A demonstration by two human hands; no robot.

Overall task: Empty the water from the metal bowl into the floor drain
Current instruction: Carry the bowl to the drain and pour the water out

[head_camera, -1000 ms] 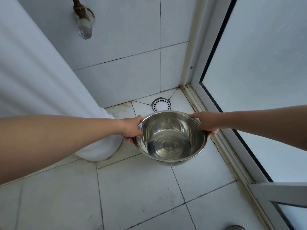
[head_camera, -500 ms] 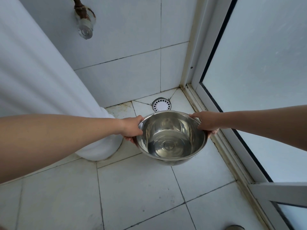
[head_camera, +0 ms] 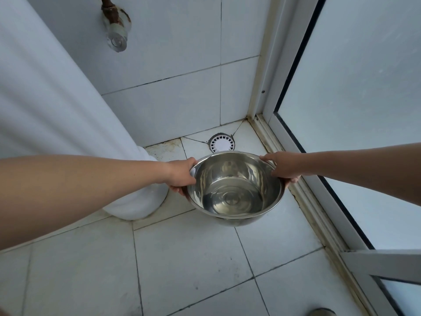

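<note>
- Hands hold the bowl: the left hand (head_camera: 181, 173) and the right hand (head_camera: 284, 167) each grip one side of the round shiny metal bowl (head_camera: 237, 190), with fingers curled under its rim.
- Clear water (head_camera: 230, 201) sits low inside the bowl, which is held flat above the floor.
- Just past its far rim is the round white floor drain (head_camera: 221, 143).
- Almost nothing has moved in the last second, so no water is out yet. Tipping likely comes next.
</note>
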